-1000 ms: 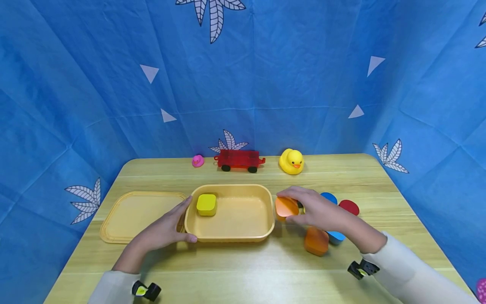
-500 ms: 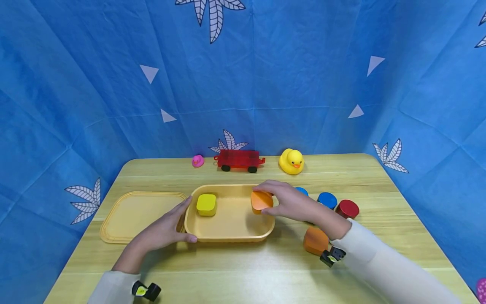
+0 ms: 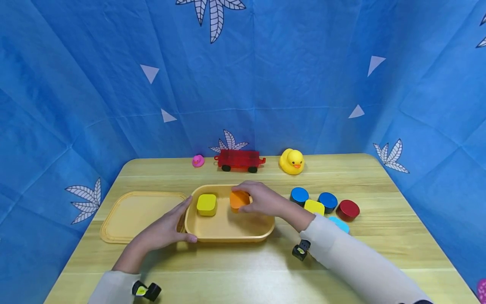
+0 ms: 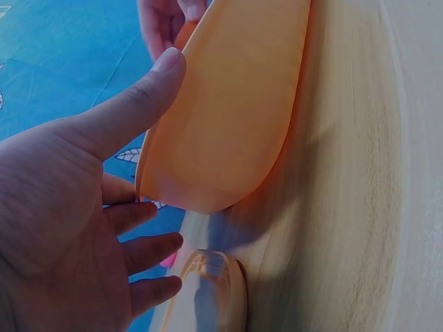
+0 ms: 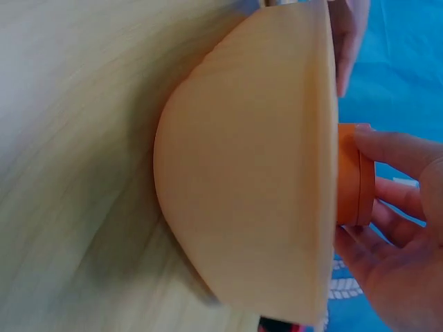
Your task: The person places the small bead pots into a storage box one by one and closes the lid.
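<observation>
My right hand (image 3: 261,199) pinches an orange rounded-square block (image 3: 239,200) between thumb and fingers, over the middle of a cream plastic box (image 3: 235,237). In the right wrist view a seam runs round this orange block (image 5: 349,174), partly hidden behind the box wall; whether it touches the bottom cannot be told. At the box's left end rests my left hand (image 3: 164,228), thumb on the near side, fingertips at the far left corner. Its other fingers (image 4: 154,254) lie loosely extended beside the box in the left wrist view. Inside, a yellow rounded-square block (image 3: 206,204) stands at the left.
A cream lid (image 3: 140,215) lies left of the box. Two dark blue round blocks (image 3: 299,196), a yellow one (image 3: 314,207), a red one (image 3: 347,210) and a light blue one (image 3: 339,223) stand right. Behind are a pink duck (image 3: 198,161), red wagon (image 3: 239,159) and yellow duck (image 3: 291,161).
My right hand has carried the orange block leftward from beside the box to over its middle. The right sleeve now covers another orange block. The left hand has stayed put.
</observation>
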`<control>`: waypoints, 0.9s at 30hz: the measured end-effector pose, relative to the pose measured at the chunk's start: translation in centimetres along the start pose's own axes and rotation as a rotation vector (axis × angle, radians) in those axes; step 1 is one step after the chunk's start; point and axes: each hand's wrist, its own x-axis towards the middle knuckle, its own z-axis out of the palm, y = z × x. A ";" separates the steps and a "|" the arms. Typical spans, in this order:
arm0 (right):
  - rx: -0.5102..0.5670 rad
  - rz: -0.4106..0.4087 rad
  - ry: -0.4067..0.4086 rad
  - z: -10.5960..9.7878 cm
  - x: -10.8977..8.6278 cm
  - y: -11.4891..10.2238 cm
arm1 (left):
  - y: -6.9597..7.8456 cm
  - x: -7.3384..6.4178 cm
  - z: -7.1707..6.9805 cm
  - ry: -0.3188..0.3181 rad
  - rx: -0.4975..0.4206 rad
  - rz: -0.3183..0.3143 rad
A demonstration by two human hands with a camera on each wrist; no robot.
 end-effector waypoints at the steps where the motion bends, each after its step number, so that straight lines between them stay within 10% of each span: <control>1: -0.003 0.001 -0.002 0.2 0.3 0.0 | 0.0 0.0 0.0 0.000 0.001 0.002; 27: -0.043 0.123 -0.018 4.4 4.7 -0.5 | -0.1 0.1 0.0 -0.004 -0.007 0.007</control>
